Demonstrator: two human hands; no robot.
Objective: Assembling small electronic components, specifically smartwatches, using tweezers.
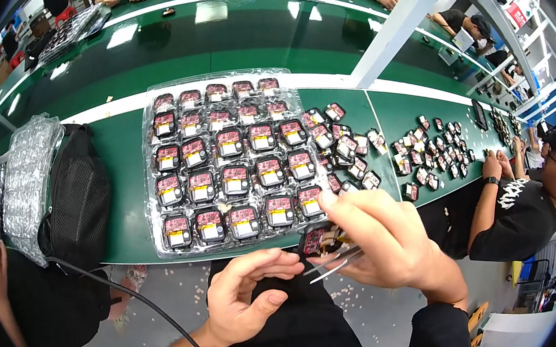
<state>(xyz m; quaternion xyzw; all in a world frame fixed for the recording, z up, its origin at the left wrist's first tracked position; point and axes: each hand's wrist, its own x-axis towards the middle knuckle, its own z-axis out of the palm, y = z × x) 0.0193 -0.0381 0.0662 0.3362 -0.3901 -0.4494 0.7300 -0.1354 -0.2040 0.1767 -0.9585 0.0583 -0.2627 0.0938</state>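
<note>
Tweezers (331,270) — tray (172,87) beyond, bag (80,186) leftward

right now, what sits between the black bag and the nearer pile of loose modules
In the head view, a strip of green table, then a clear tray holding rows of modules, lies between the black bag and the loose pile.

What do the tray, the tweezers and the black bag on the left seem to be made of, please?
The tray looks like thin, glossy clear plastic: the green bench shows through, and its edges glint. The tweezers in the right hand are probably bare metal, judging by their silvery shine. The black bag appears to be matte synthetic fabric, with a mesh-like texture.
</note>
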